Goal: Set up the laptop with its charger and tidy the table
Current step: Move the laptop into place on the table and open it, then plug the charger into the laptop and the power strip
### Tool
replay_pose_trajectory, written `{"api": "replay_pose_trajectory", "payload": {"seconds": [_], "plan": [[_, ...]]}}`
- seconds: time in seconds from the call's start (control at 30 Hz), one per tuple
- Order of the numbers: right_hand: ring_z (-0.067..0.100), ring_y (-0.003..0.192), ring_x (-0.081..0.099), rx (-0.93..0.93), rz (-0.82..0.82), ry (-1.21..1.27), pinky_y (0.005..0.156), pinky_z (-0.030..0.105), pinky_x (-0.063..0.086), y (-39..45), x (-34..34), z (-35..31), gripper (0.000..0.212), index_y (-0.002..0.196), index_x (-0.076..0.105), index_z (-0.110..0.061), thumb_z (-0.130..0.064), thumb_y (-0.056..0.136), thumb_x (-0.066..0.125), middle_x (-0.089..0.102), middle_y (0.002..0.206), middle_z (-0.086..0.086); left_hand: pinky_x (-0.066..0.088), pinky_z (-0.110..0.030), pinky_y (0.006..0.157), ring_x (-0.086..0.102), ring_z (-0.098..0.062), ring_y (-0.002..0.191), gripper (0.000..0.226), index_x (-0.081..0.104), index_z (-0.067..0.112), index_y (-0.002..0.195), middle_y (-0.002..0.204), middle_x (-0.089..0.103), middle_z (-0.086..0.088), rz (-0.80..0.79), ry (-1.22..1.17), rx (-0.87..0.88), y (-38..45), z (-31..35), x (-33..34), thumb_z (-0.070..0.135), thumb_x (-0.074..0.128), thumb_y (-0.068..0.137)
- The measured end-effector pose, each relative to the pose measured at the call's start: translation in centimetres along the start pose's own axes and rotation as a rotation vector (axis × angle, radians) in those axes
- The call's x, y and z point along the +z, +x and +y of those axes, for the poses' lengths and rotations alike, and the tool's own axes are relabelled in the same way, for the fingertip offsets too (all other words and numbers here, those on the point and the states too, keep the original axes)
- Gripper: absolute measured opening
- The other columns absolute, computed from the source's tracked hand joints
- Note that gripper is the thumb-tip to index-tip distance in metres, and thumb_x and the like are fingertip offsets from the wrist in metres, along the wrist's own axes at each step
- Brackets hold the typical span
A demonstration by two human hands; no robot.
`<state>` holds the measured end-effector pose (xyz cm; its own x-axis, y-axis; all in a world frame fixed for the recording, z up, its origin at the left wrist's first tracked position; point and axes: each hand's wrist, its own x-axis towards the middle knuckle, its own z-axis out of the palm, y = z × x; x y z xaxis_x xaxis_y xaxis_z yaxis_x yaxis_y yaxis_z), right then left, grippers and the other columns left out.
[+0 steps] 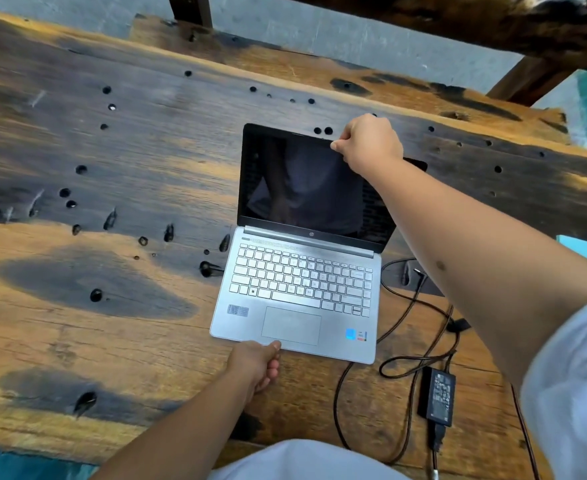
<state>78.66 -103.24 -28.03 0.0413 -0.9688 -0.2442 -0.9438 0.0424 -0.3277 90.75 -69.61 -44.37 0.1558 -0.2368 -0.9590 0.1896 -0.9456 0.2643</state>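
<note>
A silver laptop (299, 289) lies open on the wooden table (94, 174), its screen dark and tilted far back. My right hand (368, 142) pinches the top edge of the screen near its right corner. My left hand (255, 363) grips the front edge of the laptop base, thumb on the palm rest below the trackpad. The black charger brick (436, 396) lies to the right of the laptop near the table's front edge. Its cable (413, 327) loops loosely beside the laptop, and the plug tip (420, 273) lies free on the wood, apart from the laptop.
The table's rough top is full of drilled holes and dark patches. A light blue flat object (583, 249) shows at the right edge behind my arm. A dark wooden bench or beam (458, 19) stands beyond the table's far edge.
</note>
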Motion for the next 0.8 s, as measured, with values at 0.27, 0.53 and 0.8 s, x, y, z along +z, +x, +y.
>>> {"api": "replay_pose_trajectory", "payload": {"seconds": [0.27, 0.53, 0.8], "plan": [[0.030, 0.091, 0.065, 0.043, 0.011, 0.052, 0.074, 0.037, 0.055, 2.3, 1.2, 0.0, 0.021, 0.100, 0.074, -0.015, -0.033, 0.092, 0.066, 0.068, 0.094, 0.010, 0.040, -0.016, 0.039, 0.051, -0.008, 0.040, 0.030, 0.069, 0.008, 0.075, 0.052, 0.061, -0.001, 0.010, 0.016, -0.018, 0.1, 0.2, 0.0, 0.033, 0.066, 0.092], [0.029, 0.091, 0.066, 0.030, 0.021, 0.062, 0.072, 0.033, 0.051, 2.3, 1.7, 0.5, 0.021, 0.103, 0.072, -0.015, -0.032, 0.093, 0.065, 0.071, 0.096, 0.010, 0.041, -0.016, 0.040, 0.052, -0.008, 0.041, 0.029, 0.068, 0.010, 0.074, 0.053, 0.061, 0.000, 0.018, 0.019, -0.001, -0.6, 0.1, 0.0, 0.034, 0.068, 0.090], [0.028, 0.112, 0.058, -0.142, -0.088, 0.101, 0.092, 0.042, 0.050, -3.4, 3.1, 3.0, 0.069, 0.150, 0.032, -0.019, -0.036, 0.091, 0.064, 0.060, 0.128, 0.008, 0.041, -0.018, 0.042, 0.055, -0.009, 0.044, 0.033, 0.063, 0.014, 0.075, 0.058, 0.064, 0.001, -0.022, 0.150, 0.055, -2.4, 0.5, -0.3, 0.044, 0.066, 0.089]]}}
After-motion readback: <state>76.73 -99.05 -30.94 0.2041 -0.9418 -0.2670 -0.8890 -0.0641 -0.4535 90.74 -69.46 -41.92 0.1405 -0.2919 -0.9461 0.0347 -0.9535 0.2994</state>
